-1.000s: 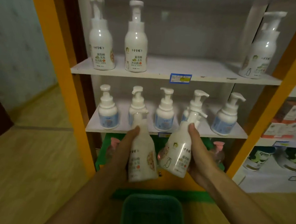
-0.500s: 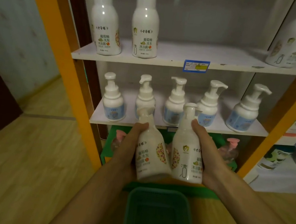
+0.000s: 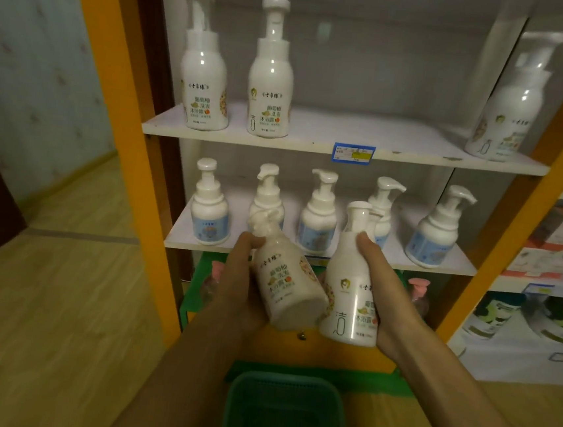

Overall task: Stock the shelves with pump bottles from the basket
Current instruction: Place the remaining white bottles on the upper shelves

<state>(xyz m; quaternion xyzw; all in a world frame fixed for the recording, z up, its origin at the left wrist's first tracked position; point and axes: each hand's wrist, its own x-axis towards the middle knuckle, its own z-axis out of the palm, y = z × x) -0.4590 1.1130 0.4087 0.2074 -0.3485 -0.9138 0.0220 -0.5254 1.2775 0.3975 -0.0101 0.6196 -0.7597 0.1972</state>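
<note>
two pump bottles, one per hand, left bottle [image 3: 287,282] tilted, right bottle [image 3: 348,288] upright

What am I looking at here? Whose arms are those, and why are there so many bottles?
The camera sits on a person's head, so you see their own arms reaching forward. The left hand holds one white pump bottle, tilted. The right hand holds another pump bottle, upright. In front is a shelf unit. The upper shelf has three tall bottles and a big gap in the middle. The lower shelf has five smaller ones with blue labels. At the bottom is a green basket.
</note>
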